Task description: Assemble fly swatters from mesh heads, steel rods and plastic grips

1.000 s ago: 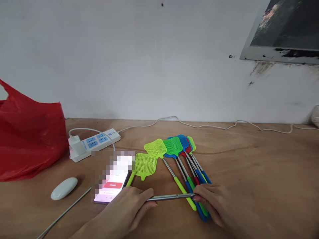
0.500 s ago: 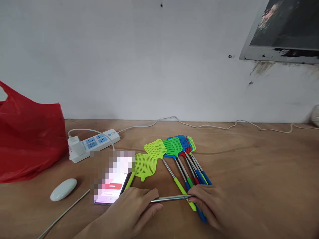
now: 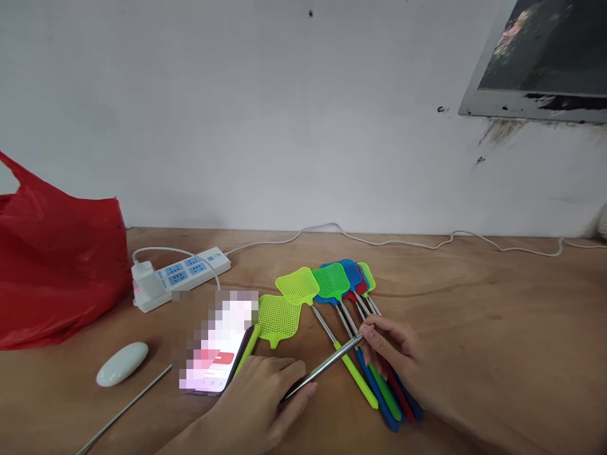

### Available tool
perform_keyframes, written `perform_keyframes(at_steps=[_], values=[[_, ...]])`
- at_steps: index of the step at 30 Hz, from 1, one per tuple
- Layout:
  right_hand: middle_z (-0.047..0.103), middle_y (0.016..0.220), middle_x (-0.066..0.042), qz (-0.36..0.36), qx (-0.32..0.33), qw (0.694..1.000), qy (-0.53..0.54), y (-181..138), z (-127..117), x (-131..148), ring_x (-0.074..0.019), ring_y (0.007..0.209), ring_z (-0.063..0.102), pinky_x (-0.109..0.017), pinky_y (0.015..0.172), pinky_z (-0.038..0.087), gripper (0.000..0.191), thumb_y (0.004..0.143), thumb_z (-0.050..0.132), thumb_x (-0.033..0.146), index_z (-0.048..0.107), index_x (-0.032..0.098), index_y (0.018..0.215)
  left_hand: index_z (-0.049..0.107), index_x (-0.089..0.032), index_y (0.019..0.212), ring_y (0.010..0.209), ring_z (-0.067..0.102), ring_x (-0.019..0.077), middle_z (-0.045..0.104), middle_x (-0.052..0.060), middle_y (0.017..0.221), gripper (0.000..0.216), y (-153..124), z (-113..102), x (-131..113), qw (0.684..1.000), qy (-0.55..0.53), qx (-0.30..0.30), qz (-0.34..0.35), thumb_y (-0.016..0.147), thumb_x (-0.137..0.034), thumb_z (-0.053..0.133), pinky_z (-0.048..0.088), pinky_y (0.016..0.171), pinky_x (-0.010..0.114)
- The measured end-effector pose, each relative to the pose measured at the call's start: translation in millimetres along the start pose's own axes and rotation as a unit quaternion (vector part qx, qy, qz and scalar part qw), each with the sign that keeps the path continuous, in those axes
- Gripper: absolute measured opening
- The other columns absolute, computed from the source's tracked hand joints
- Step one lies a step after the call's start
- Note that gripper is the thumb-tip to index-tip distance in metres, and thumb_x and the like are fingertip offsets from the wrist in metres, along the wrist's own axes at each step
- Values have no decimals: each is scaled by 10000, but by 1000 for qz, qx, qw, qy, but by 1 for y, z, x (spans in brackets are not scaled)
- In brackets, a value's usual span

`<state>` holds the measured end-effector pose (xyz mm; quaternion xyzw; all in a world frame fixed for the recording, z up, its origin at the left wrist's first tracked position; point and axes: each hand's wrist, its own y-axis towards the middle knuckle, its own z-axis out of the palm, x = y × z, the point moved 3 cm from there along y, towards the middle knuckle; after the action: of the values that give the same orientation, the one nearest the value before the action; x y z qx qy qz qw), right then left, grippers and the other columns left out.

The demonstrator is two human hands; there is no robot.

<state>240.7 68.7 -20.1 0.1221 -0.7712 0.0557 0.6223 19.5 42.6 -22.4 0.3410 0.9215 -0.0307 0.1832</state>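
Observation:
A slim silver metal rod (image 3: 327, 364) slants between my hands, its right end higher. My left hand (image 3: 260, 395) is closed on the lower end, thumb and fingers pinching it. My right hand (image 3: 396, 347) pinches the upper end between thumb and fingertips, over the handles of several fly swatters. Beside the left hand lies a loose yellow-green mesh swatter head (image 3: 279, 319) without a shaft. A yellow-green handle (image 3: 247, 351) rests along the phone, partly hidden by my left hand. A yellow-green fly swatter (image 3: 298, 285) and a green one (image 3: 332, 280) lie fanned with blue and red ones.
A lit, partly pixelated phone (image 3: 220, 354) lies left of the swatters. Further left are a white power strip (image 3: 183, 277) with a plug, a white oval object (image 3: 122, 364) and a red plastic bag (image 3: 61, 272). A white cable (image 3: 393, 241) runs along the wall.
My right hand has moved up and slightly right, raising the rod's right end, so the rod slants more steeply. The swatter handles below are more exposed. My left hand keeps its grip.

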Motion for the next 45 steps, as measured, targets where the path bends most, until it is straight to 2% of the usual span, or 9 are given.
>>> perform_keyframes(at_steps=[8,14,17,21,25,30,36,41,45], values=[[576,591,11,6,-26,999,42,0,1,-11,-99,423,458,-222,414,397,541,904,530,689,597,199,685,466,-218,750,631,606,184,632,0,701,328,-4,7,8,1000,-13,-20,6,1046,-304,356,328,583,291],[624,702,3,-80,-77,978,-177,-7,-10,-10,-154,598,574,-258,549,443,386,1013,451,525,680,216,970,474,-221,672,557,563,184,585,11,602,378,-6,1,15,995,35,-95,13,1019,-255,326,320,548,318],[627,704,2,-137,-78,948,-276,-9,-7,-8,-159,595,567,-272,575,446,305,1027,456,417,678,225,942,477,-223,632,511,554,183,578,16,552,392,-9,-1,14,990,84,-109,9,997,-248,336,289,507,319],[676,792,-34,-227,-61,915,-329,-11,0,-3,-184,729,637,-293,670,472,267,1034,432,293,645,219,891,488,-222,601,504,591,197,606,36,541,400,-13,1,10,982,149,-118,-20,975,-243,348,296,504,319],[671,779,-29,-224,-58,909,-347,-9,1,-4,-182,726,640,-288,649,457,237,1019,456,243,632,211,863,527,-217,592,552,642,240,655,68,580,390,-16,8,9,978,172,-92,-69,951,-270,384,338,522,332],[643,779,-21,-224,-46,899,-374,-8,3,-9,-183,737,622,-292,663,449,184,984,484,196,615,215,856,462,-221,585,552,618,222,621,43,585,434,-14,4,6,989,119,-63,-54,938,-471,483,331,516,316],[620,766,-14,-249,-26,867,-430,-10,9,-14,-195,754,595,-298,673,435,66,887,586,148,586,211,867,462,-230,776,563,567,168,610,-20,663,195,-8,2,11,997,20,-77,-19,966,-259,433,301,518,275],[635,768,2,-205,12,888,-412,-9,9,-18,-199,775,604,-298,683,422,140,833,657,152,617,224,947,464,-236,814,529,540,150,536,-61,593,121,-8,13,15,997,-51,-54,-36,933,-232,488,294,510,255],[633,785,9,-181,36,903,-387,-8,8,-19,-188,778,609,-291,690,420,170,801,653,126,618,225,935,505,-236,847,564,551,134,582,-57,665,82,-9,8,8,994,-105,-24,-17,926,-229,525,336,537,236]])
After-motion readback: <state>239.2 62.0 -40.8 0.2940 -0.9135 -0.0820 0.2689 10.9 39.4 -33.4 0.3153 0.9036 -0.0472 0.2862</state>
